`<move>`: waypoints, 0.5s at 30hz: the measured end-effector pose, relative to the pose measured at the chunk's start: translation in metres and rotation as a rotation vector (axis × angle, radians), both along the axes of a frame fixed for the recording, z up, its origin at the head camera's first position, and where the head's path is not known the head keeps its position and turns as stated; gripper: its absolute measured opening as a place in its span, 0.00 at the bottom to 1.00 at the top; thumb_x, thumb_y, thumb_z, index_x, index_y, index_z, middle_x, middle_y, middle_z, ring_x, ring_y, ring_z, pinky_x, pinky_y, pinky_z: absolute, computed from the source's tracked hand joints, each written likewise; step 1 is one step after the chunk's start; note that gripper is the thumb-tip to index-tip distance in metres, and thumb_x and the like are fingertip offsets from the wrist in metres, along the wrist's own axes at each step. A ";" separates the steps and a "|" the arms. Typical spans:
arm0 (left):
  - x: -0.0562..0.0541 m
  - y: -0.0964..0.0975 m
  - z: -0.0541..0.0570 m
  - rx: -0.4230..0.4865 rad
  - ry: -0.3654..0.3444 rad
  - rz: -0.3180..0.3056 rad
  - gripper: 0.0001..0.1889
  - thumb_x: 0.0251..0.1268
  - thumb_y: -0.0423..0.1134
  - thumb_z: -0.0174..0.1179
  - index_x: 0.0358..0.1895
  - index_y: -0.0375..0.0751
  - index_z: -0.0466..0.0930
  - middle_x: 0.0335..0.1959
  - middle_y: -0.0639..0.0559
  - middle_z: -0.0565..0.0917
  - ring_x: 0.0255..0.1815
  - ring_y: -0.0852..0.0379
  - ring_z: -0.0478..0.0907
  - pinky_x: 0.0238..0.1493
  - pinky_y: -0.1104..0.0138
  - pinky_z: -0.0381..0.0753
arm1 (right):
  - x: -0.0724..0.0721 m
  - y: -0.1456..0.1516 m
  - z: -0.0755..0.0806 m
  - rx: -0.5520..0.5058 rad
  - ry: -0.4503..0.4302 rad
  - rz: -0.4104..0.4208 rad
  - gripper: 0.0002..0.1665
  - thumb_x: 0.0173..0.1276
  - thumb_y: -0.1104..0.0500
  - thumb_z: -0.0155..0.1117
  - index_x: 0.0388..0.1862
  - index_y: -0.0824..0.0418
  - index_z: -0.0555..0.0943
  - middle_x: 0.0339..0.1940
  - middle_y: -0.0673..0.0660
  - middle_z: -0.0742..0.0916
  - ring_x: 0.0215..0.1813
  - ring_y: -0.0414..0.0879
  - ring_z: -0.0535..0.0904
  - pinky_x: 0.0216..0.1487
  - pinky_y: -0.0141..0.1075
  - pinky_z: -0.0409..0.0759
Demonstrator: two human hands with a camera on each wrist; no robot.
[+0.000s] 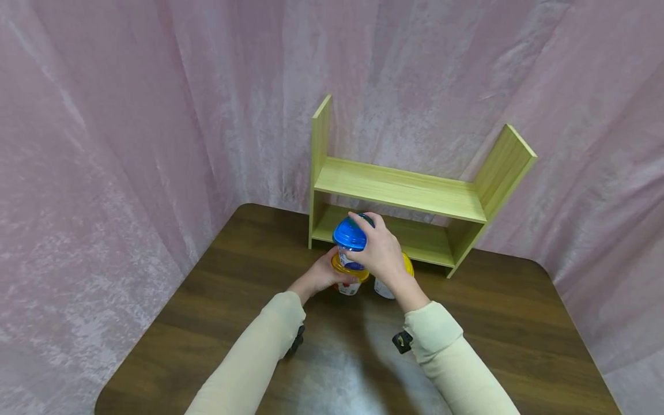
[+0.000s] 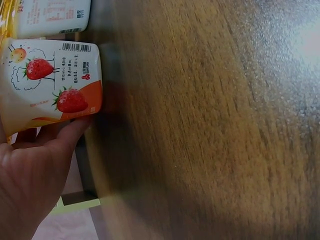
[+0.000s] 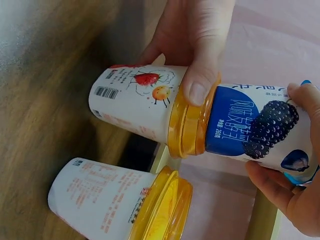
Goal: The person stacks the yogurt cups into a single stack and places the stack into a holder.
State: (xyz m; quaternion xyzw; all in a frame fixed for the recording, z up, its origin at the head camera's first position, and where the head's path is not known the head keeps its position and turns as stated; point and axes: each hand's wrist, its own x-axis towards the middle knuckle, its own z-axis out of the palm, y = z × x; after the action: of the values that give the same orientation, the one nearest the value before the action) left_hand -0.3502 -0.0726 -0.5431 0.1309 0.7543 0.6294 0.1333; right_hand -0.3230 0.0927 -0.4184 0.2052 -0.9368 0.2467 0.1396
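Observation:
My left hand (image 1: 323, 274) grips a white yogurt cup with strawberry pictures (image 3: 132, 102) by its amber lid, the thumb lying across the lid in the right wrist view. The cup (image 2: 55, 82) stands upright on the wooden table. Directly above it, my right hand (image 1: 383, 253) holds a blackberry yogurt cup (image 3: 255, 125) with a blue lid (image 1: 349, 232), fingers curled round its upper part. The base of this cup is right at the amber lid below. Beside the pair, a second amber-lidded cup (image 3: 95, 195) stands on the table, partly hidden by my right forearm in the head view.
Just behind the cups stands a light wooden two-tier shelf (image 1: 399, 183) with tall side panels. The dark wooden table (image 1: 249, 253) has rounded back corners. A pink curtain (image 1: 249, 104) hangs behind and on both sides.

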 end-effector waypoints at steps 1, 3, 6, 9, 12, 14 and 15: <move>0.000 0.000 -0.001 0.000 0.004 -0.001 0.45 0.57 0.45 0.77 0.76 0.55 0.61 0.62 0.49 0.76 0.63 0.47 0.75 0.65 0.47 0.73 | 0.000 -0.001 -0.001 -0.002 -0.004 -0.002 0.49 0.57 0.47 0.81 0.77 0.45 0.68 0.72 0.63 0.69 0.57 0.67 0.80 0.53 0.58 0.82; 0.001 0.000 -0.001 0.000 0.004 0.001 0.45 0.56 0.45 0.77 0.76 0.56 0.61 0.62 0.50 0.77 0.62 0.48 0.75 0.65 0.48 0.73 | 0.001 -0.003 -0.003 0.000 -0.015 -0.011 0.49 0.58 0.46 0.80 0.77 0.45 0.68 0.72 0.63 0.68 0.57 0.67 0.80 0.52 0.59 0.82; 0.002 0.000 -0.001 0.003 0.009 -0.001 0.46 0.56 0.45 0.77 0.76 0.56 0.60 0.62 0.50 0.77 0.62 0.48 0.75 0.65 0.48 0.74 | 0.001 -0.004 -0.005 -0.002 -0.019 -0.038 0.49 0.58 0.46 0.79 0.77 0.44 0.67 0.72 0.63 0.68 0.56 0.68 0.80 0.51 0.59 0.82; 0.002 0.000 0.000 0.003 0.005 -0.001 0.46 0.56 0.45 0.77 0.76 0.57 0.60 0.62 0.50 0.77 0.62 0.48 0.75 0.65 0.48 0.74 | 0.002 -0.003 -0.005 -0.005 -0.011 -0.048 0.49 0.58 0.45 0.79 0.77 0.44 0.67 0.72 0.63 0.69 0.57 0.67 0.80 0.51 0.60 0.82; 0.001 0.001 0.000 -0.008 0.007 0.008 0.46 0.56 0.46 0.77 0.76 0.57 0.61 0.62 0.50 0.77 0.62 0.48 0.75 0.65 0.48 0.73 | 0.003 0.000 -0.005 -0.020 -0.016 -0.038 0.49 0.59 0.45 0.79 0.77 0.44 0.67 0.73 0.63 0.68 0.59 0.66 0.78 0.53 0.60 0.81; 0.000 0.001 0.001 -0.015 0.007 0.016 0.46 0.55 0.46 0.78 0.76 0.57 0.61 0.62 0.50 0.77 0.62 0.48 0.75 0.65 0.47 0.73 | 0.002 0.001 -0.004 -0.030 -0.029 -0.032 0.49 0.59 0.45 0.79 0.77 0.43 0.66 0.73 0.62 0.68 0.62 0.66 0.76 0.55 0.61 0.80; 0.000 0.002 0.000 -0.017 0.009 0.018 0.45 0.56 0.47 0.77 0.76 0.57 0.61 0.62 0.50 0.77 0.62 0.47 0.75 0.65 0.47 0.73 | 0.002 0.002 -0.004 -0.034 -0.035 -0.028 0.49 0.59 0.44 0.79 0.77 0.43 0.66 0.74 0.61 0.68 0.64 0.66 0.74 0.55 0.61 0.79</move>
State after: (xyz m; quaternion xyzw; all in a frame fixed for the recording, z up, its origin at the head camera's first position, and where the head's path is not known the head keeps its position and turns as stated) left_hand -0.3500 -0.0709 -0.5428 0.1257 0.7614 0.6234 0.1256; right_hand -0.3206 0.0944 -0.4223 0.1852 -0.9375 0.2644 0.1300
